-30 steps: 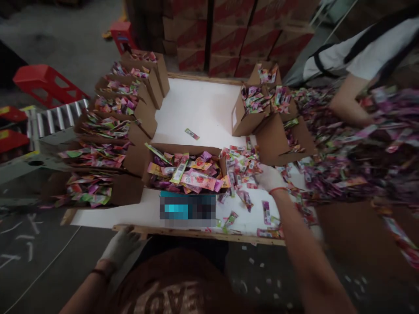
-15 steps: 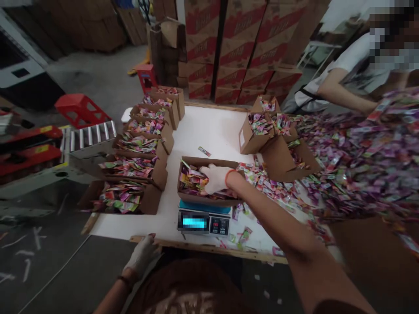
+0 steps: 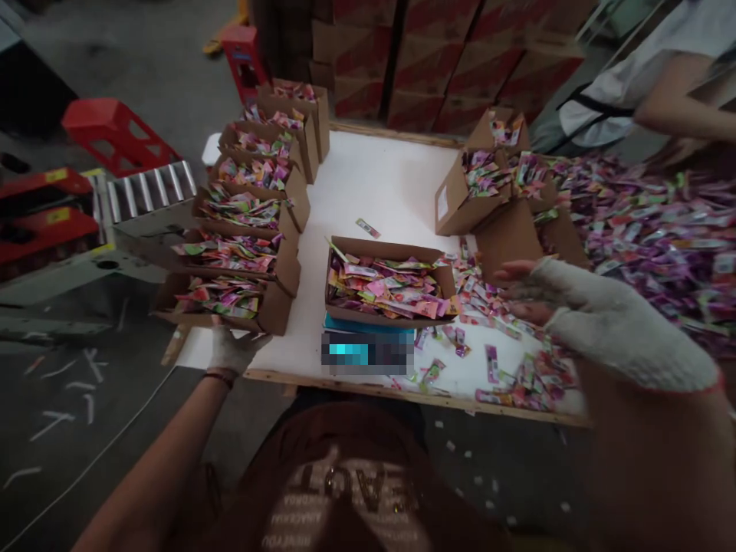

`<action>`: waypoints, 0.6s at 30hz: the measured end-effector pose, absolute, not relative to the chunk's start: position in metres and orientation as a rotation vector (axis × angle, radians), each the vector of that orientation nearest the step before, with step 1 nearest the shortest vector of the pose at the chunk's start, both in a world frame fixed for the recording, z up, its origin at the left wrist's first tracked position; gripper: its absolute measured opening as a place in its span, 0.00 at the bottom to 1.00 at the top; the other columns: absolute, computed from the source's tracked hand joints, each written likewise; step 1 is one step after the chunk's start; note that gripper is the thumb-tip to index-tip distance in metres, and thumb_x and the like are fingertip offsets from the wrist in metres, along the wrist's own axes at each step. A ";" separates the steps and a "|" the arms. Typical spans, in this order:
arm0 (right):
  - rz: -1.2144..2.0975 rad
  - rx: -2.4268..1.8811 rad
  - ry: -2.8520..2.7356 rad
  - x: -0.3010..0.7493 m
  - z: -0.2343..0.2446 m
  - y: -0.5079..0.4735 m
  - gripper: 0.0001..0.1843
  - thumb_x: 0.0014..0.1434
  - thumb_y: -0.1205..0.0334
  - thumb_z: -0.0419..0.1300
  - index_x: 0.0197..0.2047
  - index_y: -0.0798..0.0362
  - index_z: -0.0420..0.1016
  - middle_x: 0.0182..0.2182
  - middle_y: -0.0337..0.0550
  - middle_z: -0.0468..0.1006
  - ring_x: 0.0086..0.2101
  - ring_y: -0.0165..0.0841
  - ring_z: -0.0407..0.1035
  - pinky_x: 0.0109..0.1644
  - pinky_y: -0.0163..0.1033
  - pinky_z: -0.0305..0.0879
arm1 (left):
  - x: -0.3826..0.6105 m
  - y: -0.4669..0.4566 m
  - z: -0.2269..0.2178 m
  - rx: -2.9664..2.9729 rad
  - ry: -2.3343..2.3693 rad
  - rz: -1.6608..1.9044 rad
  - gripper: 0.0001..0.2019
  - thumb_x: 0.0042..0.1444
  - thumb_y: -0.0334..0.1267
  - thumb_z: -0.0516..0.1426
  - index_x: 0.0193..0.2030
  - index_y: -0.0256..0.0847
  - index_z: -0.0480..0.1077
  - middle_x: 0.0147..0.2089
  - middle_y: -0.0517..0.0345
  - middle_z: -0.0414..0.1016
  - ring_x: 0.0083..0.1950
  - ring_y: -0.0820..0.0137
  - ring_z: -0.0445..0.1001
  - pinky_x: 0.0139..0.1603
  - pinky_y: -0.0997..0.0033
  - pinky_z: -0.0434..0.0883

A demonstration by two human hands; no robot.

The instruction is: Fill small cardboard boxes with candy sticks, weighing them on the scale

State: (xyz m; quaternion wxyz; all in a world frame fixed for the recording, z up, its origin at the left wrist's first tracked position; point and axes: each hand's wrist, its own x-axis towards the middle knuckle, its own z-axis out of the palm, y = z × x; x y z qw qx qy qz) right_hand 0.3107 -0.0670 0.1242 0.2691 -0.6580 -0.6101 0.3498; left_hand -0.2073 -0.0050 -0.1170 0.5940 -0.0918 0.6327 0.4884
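Brown box [image 3: 379, 250]; packets [image 3: 391, 288] pink, purple (some green); teal scale [image 3: 356, 325].

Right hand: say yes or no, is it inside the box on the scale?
No, the right hand is well right of that box.

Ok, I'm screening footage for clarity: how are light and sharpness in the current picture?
Head view: dim light, with the white tabletop the brightest large area; head view: print on the stacked cartons smeared beyond reading; head view: coarse pixel blocks mask the scale panel.
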 end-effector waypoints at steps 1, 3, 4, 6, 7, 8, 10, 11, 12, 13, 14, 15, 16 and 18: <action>0.913 -1.800 -1.632 0.308 0.125 -0.071 0.27 0.54 0.41 0.70 0.55 0.43 0.80 0.46 0.45 0.84 0.43 0.45 0.81 0.38 0.44 0.81 | -0.204 0.001 -0.120 -0.240 1.459 1.133 0.37 0.62 0.71 0.51 0.68 0.49 0.66 0.59 0.39 0.72 0.65 0.48 0.75 0.58 0.42 0.77; 0.889 -1.817 -1.609 0.301 0.127 -0.073 0.26 0.54 0.42 0.70 0.53 0.45 0.81 0.42 0.45 0.84 0.39 0.43 0.80 0.35 0.42 0.81 | -0.202 0.010 -0.124 -0.265 1.450 1.114 0.39 0.63 0.70 0.51 0.69 0.44 0.66 0.57 0.38 0.74 0.63 0.50 0.75 0.57 0.44 0.79; 0.892 -1.805 -1.601 0.298 0.127 -0.072 0.25 0.54 0.43 0.70 0.52 0.45 0.81 0.41 0.45 0.84 0.39 0.42 0.80 0.36 0.43 0.81 | -0.202 0.013 -0.126 -0.272 1.440 1.108 0.40 0.63 0.70 0.51 0.70 0.42 0.65 0.55 0.38 0.74 0.62 0.50 0.76 0.58 0.44 0.79; 0.913 -1.759 -1.589 0.291 0.124 -0.066 0.23 0.55 0.46 0.71 0.51 0.46 0.80 0.43 0.46 0.84 0.40 0.42 0.80 0.40 0.45 0.83 | -0.204 0.021 -0.129 -0.271 1.423 1.107 0.41 0.64 0.69 0.51 0.72 0.38 0.63 0.53 0.38 0.75 0.61 0.51 0.77 0.59 0.42 0.78; 0.936 -1.741 -1.593 0.287 0.122 -0.061 0.22 0.55 0.48 0.70 0.51 0.47 0.80 0.43 0.45 0.83 0.41 0.42 0.80 0.42 0.47 0.83 | -0.205 0.025 -0.129 -0.272 1.422 1.109 0.42 0.64 0.69 0.51 0.72 0.37 0.62 0.53 0.37 0.75 0.61 0.51 0.77 0.59 0.42 0.77; 0.959 -1.732 -1.610 0.283 0.118 -0.055 0.21 0.56 0.50 0.69 0.52 0.47 0.80 0.43 0.45 0.83 0.41 0.43 0.80 0.44 0.49 0.83 | -0.204 0.030 -0.129 -0.279 1.428 1.112 0.42 0.64 0.69 0.51 0.73 0.36 0.62 0.54 0.37 0.75 0.61 0.51 0.77 0.59 0.42 0.77; 0.962 -1.730 -1.711 0.270 0.107 -0.038 0.18 0.58 0.55 0.66 0.52 0.48 0.80 0.42 0.45 0.82 0.43 0.44 0.79 0.49 0.53 0.81 | -0.202 0.041 -0.127 -0.288 1.439 1.131 0.44 0.64 0.69 0.51 0.73 0.34 0.61 0.55 0.35 0.74 0.61 0.50 0.76 0.60 0.42 0.77; 0.944 -1.725 -1.811 0.261 0.101 -0.027 0.18 0.59 0.56 0.64 0.52 0.49 0.81 0.43 0.46 0.82 0.45 0.45 0.79 0.52 0.55 0.79 | -0.200 0.047 -0.125 -0.284 1.437 1.146 0.44 0.64 0.69 0.51 0.73 0.33 0.61 0.56 0.34 0.74 0.62 0.50 0.76 0.60 0.42 0.77; 0.910 -1.723 -1.933 0.251 0.094 -0.016 0.19 0.58 0.58 0.64 0.53 0.49 0.81 0.46 0.47 0.81 0.47 0.46 0.77 0.56 0.56 0.77 | -0.197 0.051 -0.123 -0.273 1.431 1.166 0.43 0.64 0.69 0.51 0.73 0.34 0.61 0.58 0.34 0.74 0.63 0.50 0.75 0.60 0.42 0.77; 0.865 -1.727 -2.064 0.241 0.087 -0.005 0.20 0.58 0.59 0.65 0.54 0.50 0.82 0.49 0.49 0.80 0.49 0.47 0.76 0.58 0.56 0.76 | -0.195 0.055 -0.121 -0.259 1.421 1.190 0.42 0.65 0.68 0.51 0.74 0.37 0.61 0.60 0.34 0.73 0.64 0.49 0.74 0.60 0.41 0.76; 0.832 -1.736 -2.199 0.231 0.080 0.006 0.21 0.57 0.60 0.65 0.54 0.50 0.82 0.51 0.50 0.79 0.51 0.47 0.75 0.59 0.55 0.74 | -0.192 0.056 -0.120 -0.251 1.411 1.218 0.41 0.65 0.68 0.51 0.75 0.41 0.59 0.63 0.34 0.71 0.66 0.49 0.73 0.61 0.39 0.76; 0.818 -1.747 -2.324 0.221 0.074 0.016 0.21 0.56 0.61 0.66 0.54 0.50 0.82 0.52 0.50 0.77 0.50 0.46 0.75 0.59 0.53 0.73 | -0.190 0.055 -0.118 -0.255 1.399 1.245 0.40 0.65 0.68 0.50 0.77 0.45 0.56 0.65 0.35 0.70 0.67 0.49 0.72 0.61 0.37 0.75; 0.812 -1.751 -2.425 0.213 0.068 0.024 0.18 0.56 0.62 0.65 0.50 0.50 0.84 0.51 0.50 0.77 0.49 0.44 0.74 0.58 0.51 0.73 | -0.187 0.050 -0.117 -0.271 1.393 1.268 0.41 0.66 0.69 0.48 0.78 0.49 0.53 0.68 0.35 0.67 0.69 0.48 0.71 0.61 0.35 0.74; 0.806 -1.698 -2.506 0.204 0.062 0.035 0.08 0.58 0.64 0.62 0.38 0.51 0.83 0.45 0.48 0.77 0.43 0.39 0.74 0.54 0.46 0.72 | -0.181 0.032 -0.117 -0.313 1.419 1.248 0.41 0.66 0.69 0.45 0.79 0.50 0.51 0.71 0.34 0.65 0.70 0.47 0.70 0.60 0.34 0.74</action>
